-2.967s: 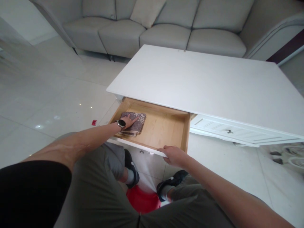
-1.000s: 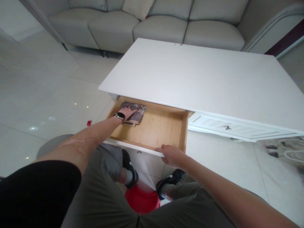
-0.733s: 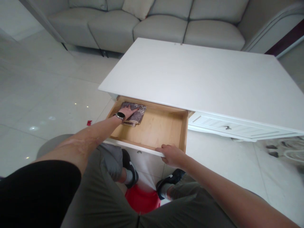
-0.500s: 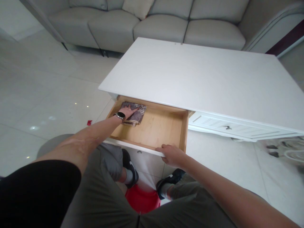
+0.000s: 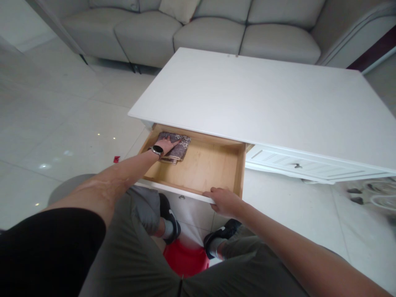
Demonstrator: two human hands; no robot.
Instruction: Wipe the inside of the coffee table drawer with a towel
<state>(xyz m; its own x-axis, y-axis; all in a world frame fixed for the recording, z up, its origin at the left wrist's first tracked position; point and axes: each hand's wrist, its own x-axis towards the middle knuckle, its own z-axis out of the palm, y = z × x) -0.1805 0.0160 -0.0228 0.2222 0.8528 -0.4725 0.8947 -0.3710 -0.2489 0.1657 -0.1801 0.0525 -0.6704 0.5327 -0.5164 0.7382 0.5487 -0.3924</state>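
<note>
A wooden drawer [image 5: 213, 165] stands pulled out from a white coffee table [image 5: 266, 99]. In its back left corner lies a folded, dark patterned cloth [image 5: 182, 145]. My left hand [image 5: 167, 146], with a watch on the wrist, rests flat on that cloth, fingers stretched out. My right hand [image 5: 224, 202] is curled over the drawer's white front edge near its right corner, gripping it.
A second drawer [image 5: 303, 167] of the table is shut, to the right. A grey corner sofa [image 5: 185, 29] runs behind the table. I sit on a red stool [image 5: 185, 260] on a glossy tiled floor. A small red scrap [image 5: 116, 159] lies on the floor at left.
Since three seconds ago the cloth and my left hand have gone deeper, to the drawer's back left corner. Over the last second both hands stay put.
</note>
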